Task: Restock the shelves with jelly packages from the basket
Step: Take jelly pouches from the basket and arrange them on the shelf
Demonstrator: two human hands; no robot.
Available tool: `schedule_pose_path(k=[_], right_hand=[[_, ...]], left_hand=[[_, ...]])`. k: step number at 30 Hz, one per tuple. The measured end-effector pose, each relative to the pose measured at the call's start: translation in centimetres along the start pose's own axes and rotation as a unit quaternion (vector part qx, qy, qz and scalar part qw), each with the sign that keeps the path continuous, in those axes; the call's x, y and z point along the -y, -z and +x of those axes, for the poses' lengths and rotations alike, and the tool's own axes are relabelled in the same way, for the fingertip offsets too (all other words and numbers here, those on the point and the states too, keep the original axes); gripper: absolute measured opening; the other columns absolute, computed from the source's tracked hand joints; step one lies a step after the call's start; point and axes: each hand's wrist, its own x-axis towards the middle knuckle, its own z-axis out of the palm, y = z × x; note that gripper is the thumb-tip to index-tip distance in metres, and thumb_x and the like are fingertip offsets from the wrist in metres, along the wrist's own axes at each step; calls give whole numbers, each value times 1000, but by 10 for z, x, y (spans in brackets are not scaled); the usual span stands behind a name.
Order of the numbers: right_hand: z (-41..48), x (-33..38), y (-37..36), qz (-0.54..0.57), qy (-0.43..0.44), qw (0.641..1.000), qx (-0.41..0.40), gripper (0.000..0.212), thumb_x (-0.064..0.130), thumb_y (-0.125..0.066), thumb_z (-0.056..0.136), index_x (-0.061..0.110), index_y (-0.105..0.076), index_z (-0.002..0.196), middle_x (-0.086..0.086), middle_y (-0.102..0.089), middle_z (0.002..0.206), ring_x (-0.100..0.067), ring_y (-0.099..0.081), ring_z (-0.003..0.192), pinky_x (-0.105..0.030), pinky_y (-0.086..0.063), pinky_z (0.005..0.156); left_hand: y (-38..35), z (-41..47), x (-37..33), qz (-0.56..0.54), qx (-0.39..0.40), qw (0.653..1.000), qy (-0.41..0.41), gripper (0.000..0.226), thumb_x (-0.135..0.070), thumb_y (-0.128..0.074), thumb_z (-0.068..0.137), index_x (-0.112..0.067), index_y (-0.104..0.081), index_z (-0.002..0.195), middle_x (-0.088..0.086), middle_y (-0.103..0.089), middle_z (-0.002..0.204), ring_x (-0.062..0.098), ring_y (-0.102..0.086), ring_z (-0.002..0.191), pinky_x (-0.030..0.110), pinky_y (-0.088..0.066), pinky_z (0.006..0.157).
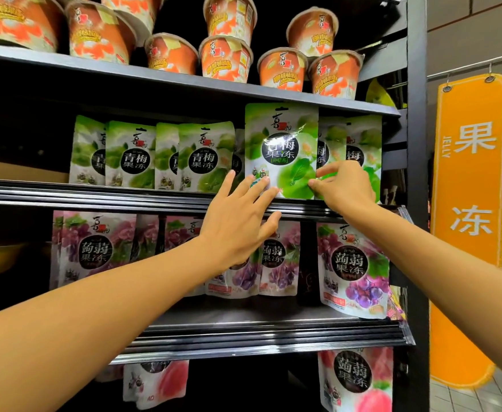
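Green jelly package (281, 150) stands upright at the front edge of the middle shelf (95, 193), ahead of the green row (130, 156). I see the left hand (237, 221) at its 7 o'clock, fingers (261, 185) straight, tips touching its lower corner. Right hand (344, 188) at 4 o'clock pinches its lower right edge. Orange cups (282, 69) at 12; purple packages (352, 266) at 6; orange sign (469, 203) at 3.

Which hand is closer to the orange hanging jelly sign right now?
Right. The right hand pinches the right edge of the front green pouch, across the shelf post from the orange sign; the left hand, fingers flat on that pouch, sits farther left.
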Motion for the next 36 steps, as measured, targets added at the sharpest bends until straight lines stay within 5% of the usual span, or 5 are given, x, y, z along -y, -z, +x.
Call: schedule_pose_path(k=[10, 17, 20, 32, 36], right_hand=[[-26, -9, -1, 31, 63, 996, -63, 22, 31, -66, 87, 27, -60, 108, 10, -62, 99, -13, -60, 97, -35, -47, 79], [-114, -5, -25, 181, 92, 979, -30, 12, 14, -62, 85, 22, -66, 92, 8, -65, 82, -5, -59, 75, -23, -48, 72], [-180, -12, -38, 237, 65, 969, 22, 13, 11, -64, 86, 23, -67, 89, 8, -65, 81, 4, -56, 68, -10, -44, 64], [-543, -106, -119, 167, -223, 878, 389, 32, -4, -62, 88, 27, -65, 79, 13, -63, 66, 2, -53, 60, -8, -42, 59], [-640, -159, -145, 98, -356, 808, 458, 14, 0, -62, 91, -9, -63, 81, -26, -60, 74, -18, -50, 69, -30, -44, 68]], left_hand=[[17, -26, -1, -171, -61, 983, 23, 43, -36, -37, 101, -22, -45, 140, -1, -50, 144, 19, -36, 140, 41, -11, 121], [28, -102, 0, -321, -113, 940, 32, 21, -15, -53, 91, -14, -60, 112, -3, -60, 92, 17, -50, 89, 26, -33, 89], [25, -160, 0, -372, -73, 924, 48, 14, -15, -53, 92, -16, -60, 104, -10, -54, 85, 12, -46, 83, 31, -38, 84], [-23, -518, -33, -465, 229, 807, 284, 14, -8, -56, 87, -15, -65, 95, -7, -60, 84, 12, -50, 78, 33, -42, 84], [-42, -643, -64, -471, 363, 720, 358, 16, 3, -57, 88, -7, -66, 95, 0, -61, 87, 15, -51, 78, 31, -43, 74]])
